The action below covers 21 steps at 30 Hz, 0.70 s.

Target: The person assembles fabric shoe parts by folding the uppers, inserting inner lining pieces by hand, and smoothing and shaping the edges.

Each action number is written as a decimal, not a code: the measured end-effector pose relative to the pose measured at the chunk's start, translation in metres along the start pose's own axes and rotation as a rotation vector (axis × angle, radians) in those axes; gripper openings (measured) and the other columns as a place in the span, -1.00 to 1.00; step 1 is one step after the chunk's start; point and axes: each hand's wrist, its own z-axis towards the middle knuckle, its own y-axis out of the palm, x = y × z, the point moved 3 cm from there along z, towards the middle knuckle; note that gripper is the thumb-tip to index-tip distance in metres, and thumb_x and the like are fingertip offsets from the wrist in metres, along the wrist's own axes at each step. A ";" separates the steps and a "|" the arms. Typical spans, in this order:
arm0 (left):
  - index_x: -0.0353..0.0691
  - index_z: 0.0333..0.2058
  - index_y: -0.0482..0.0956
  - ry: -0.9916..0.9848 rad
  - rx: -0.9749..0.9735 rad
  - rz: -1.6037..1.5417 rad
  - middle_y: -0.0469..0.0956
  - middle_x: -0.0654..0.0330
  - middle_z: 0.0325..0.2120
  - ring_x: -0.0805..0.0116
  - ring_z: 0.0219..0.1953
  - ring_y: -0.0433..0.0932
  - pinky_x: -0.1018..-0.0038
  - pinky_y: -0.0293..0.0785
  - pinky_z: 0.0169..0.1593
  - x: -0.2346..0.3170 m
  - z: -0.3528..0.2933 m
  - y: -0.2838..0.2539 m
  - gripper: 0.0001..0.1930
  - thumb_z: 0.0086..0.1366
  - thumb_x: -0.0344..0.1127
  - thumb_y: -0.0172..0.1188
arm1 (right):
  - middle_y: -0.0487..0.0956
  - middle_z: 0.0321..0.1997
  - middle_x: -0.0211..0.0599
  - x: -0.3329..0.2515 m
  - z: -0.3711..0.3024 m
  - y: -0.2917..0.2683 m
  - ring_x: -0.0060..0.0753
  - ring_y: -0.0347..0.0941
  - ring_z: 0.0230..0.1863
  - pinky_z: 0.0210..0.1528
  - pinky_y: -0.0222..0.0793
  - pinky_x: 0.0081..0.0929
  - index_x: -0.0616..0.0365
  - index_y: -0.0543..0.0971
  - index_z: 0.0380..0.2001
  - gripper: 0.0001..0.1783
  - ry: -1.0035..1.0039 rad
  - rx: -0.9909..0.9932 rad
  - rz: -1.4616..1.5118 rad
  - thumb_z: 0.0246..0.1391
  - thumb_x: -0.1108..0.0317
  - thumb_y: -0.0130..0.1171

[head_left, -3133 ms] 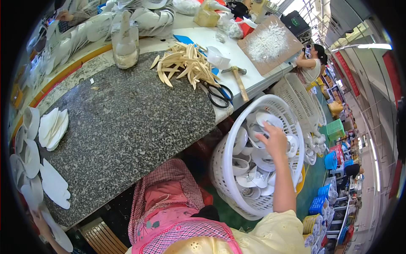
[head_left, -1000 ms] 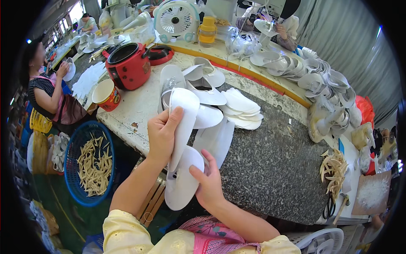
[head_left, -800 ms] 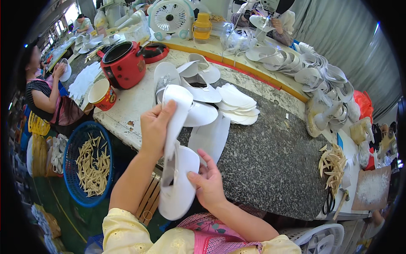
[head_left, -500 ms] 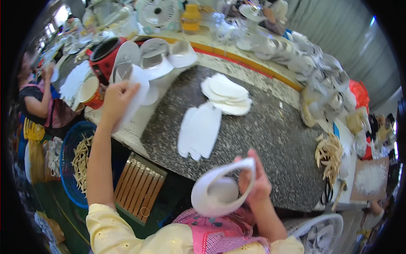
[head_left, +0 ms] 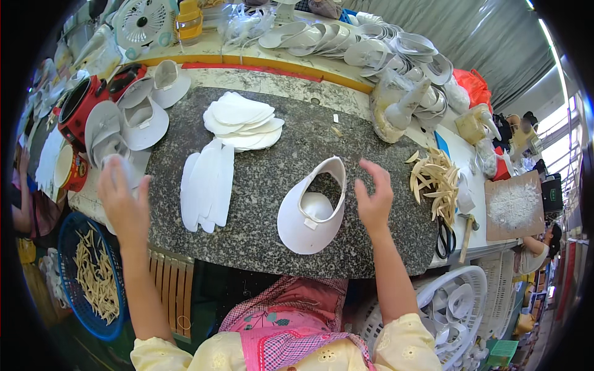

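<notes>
A white shoe upper (head_left: 296, 226), rounded with an oval opening and a small tag, rests on the speckled stone slab (head_left: 272, 256) in front of me. Just right of it, apart from it, my right hand (head_left: 375, 201) is open and holds nothing. At the slab's left side, my left hand (head_left: 127, 207) reaches toward several white uppers (head_left: 143, 123), thumb and fingers apart. Its fingertips are blurred against a white piece, and contact there is unclear. Flat white insole-shaped pieces (head_left: 209, 185) lie fanned out on the slab, with a second pile (head_left: 241, 120) behind them.
Pale curved strips (head_left: 436, 182), black scissors (head_left: 444, 238) and a hammer (head_left: 467, 238) lie at the right. A blue basket (head_left: 68, 297) of strips stands lower left, a white basket (head_left: 482, 284) of white pieces lower right. More uppers (head_left: 371, 52) line the back.
The shoe upper has gone from my right hand onto the slab, and that hand has opened. My left hand no longer holds up the white piece and has come lower. The view has shifted right.
</notes>
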 end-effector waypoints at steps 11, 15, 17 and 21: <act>-0.21 -0.27 0.40 1.274 -0.453 -0.755 0.41 0.27 -0.39 0.38 -0.09 0.34 0.41 0.26 -0.16 0.192 -0.040 0.030 -0.72 -0.01 -0.28 0.07 | 0.41 -0.30 -0.50 -0.043 -0.052 0.007 -0.47 0.28 -0.16 -0.12 -0.03 -0.25 0.01 0.44 -0.28 -0.56 -0.321 -0.495 -0.270 -0.36 0.19 0.24; -0.21 -0.42 0.43 1.258 -0.357 -0.640 0.34 0.38 -0.56 0.50 -0.40 0.30 0.51 0.11 -0.43 0.195 -0.052 0.016 -0.80 -0.06 -0.28 0.10 | 0.40 -0.35 -0.51 -0.046 -0.045 0.005 -0.49 0.26 -0.16 -0.16 -0.04 -0.25 0.00 0.45 -0.34 -0.60 -0.328 -0.561 -0.282 -0.37 0.21 0.24; -0.20 -0.48 0.43 1.187 -0.477 -0.487 0.34 0.37 -0.56 0.48 -0.39 0.31 0.49 0.12 -0.41 0.196 -0.053 0.007 -0.85 -0.04 -0.28 0.09 | 0.37 -0.41 -0.51 -0.046 -0.043 0.011 -0.49 0.25 -0.16 -0.17 -0.05 -0.23 0.00 0.43 -0.45 -0.69 -0.338 -0.686 -0.359 -0.39 0.27 0.22; -0.14 -0.48 0.43 1.051 -0.394 -0.533 0.35 0.31 -0.46 0.49 -0.26 0.34 0.46 0.15 -0.29 0.194 -0.055 0.010 -0.87 -0.04 -0.29 0.10 | 0.36 -0.42 -0.48 -0.050 -0.034 0.016 -0.44 0.24 -0.16 -0.07 -0.07 -0.12 0.01 0.42 -0.51 -0.76 -0.418 -0.664 -0.432 -0.37 0.31 0.19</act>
